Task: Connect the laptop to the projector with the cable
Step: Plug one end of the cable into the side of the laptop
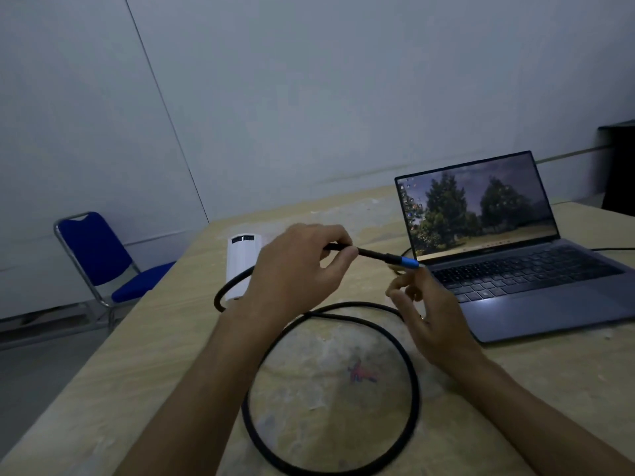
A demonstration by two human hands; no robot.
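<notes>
My left hand point(302, 266) pinches a black cable point(410, 383) just behind its blue-tipped plug point(405, 262), which points right toward the open grey laptop point(536, 269). My right hand point(429, 310) hovers just below the plug with its fingers apart and holds nothing. The cable lies in a wide loop on the table in front of me. A white projector point(240, 262) stands behind my left hand, partly hidden by it. The laptop screen is lit with a landscape picture.
The worn wooden table point(147, 355) ends at the left, where a blue chair point(99, 259) stands on the floor. A thin dark lead point(615, 249) runs off the laptop's right side. A dark cabinet point(618, 166) stands at the far right wall.
</notes>
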